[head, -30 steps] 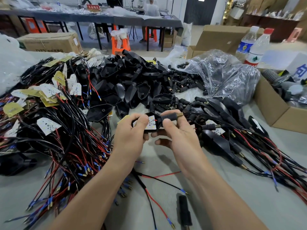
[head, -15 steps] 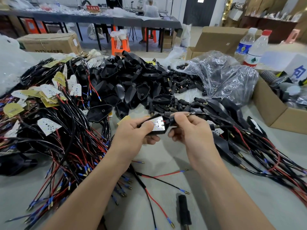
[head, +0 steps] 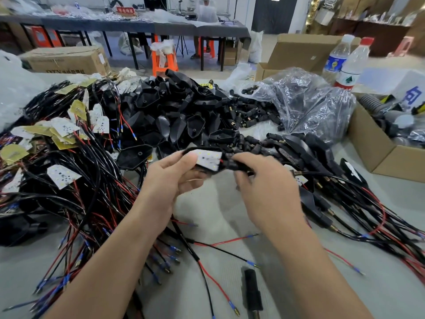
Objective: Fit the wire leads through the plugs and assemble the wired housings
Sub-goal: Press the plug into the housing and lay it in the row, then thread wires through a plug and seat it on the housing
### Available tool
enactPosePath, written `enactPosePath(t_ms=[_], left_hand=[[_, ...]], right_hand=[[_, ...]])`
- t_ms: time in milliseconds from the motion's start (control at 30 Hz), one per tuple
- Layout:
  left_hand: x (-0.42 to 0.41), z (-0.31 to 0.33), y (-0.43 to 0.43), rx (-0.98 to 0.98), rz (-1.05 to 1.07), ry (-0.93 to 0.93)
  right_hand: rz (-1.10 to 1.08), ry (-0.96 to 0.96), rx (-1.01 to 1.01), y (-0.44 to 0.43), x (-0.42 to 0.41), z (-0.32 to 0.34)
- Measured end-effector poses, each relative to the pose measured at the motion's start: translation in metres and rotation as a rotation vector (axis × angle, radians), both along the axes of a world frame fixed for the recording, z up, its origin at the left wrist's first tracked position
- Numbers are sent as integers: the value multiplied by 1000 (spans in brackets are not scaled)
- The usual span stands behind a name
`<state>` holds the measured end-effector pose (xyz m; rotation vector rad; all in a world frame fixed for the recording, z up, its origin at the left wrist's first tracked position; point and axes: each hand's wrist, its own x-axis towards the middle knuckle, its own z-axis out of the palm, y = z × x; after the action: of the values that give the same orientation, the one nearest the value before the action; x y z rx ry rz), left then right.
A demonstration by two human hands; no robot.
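Note:
My left hand (head: 170,178) grips a black housing (head: 208,158) with a white LED board facing up. Just to its right, my right hand (head: 259,180) pinches a black plug (head: 239,165) on the housing's wire end; its far tip is hidden by my fingers. A heap of empty black housings (head: 184,116) lies behind. Loose black plugs (head: 253,116) spill from a clear plastic bag (head: 305,102). Wired LED boards (head: 62,176) with red and black leads are piled at the left. Assembled wired housings (head: 317,157) lie at the right.
One loose black plug (head: 253,293) and a red-and-black lead (head: 207,272) lie on the grey table (head: 218,217) near me. A cardboard box (head: 379,148) stands at the right, two water bottles (head: 345,63) behind it. Another box (head: 66,61) sits far left.
Both hands have lowered and spread slightly. The housing has turned so its white board faces up, and my right hand has slid along the plug toward the right.

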<state>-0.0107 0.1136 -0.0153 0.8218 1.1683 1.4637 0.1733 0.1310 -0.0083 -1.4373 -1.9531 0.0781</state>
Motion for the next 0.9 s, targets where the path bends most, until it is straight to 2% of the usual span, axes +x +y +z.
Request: enactPosePath(t_ms=[100, 200, 267, 433, 567, 633, 700, 767, 900], left_hand=[[2, 0, -1, 10, 17, 87], [1, 0, -3, 5, 55, 180], [2, -1, -3, 8, 86, 332], [10, -11, -10, 119, 206, 999], [12, -11, -14, 228, 355, 1352], [4, -8, -13, 221, 476, 1535], [-9, -2, -12, 102, 577, 1687], [-27, 3, -14, -112, 623, 1774], [-49, 11, -17, -477, 516, 1744]], right_hand=[[-204, 33, 44, 17, 29, 2], [-415, 161, 9, 27, 53, -3], [-452, 175, 20, 29, 52, -7], [-193, 198, 106, 18, 10, -15], [88, 82, -22, 5, -26, -31], [189, 45, -95, 1, -36, -36], [236, 25, -174, 1, -39, -40], [243, -10, -218, 2, -39, -43], [254, -36, -209, 0, -41, -42]])
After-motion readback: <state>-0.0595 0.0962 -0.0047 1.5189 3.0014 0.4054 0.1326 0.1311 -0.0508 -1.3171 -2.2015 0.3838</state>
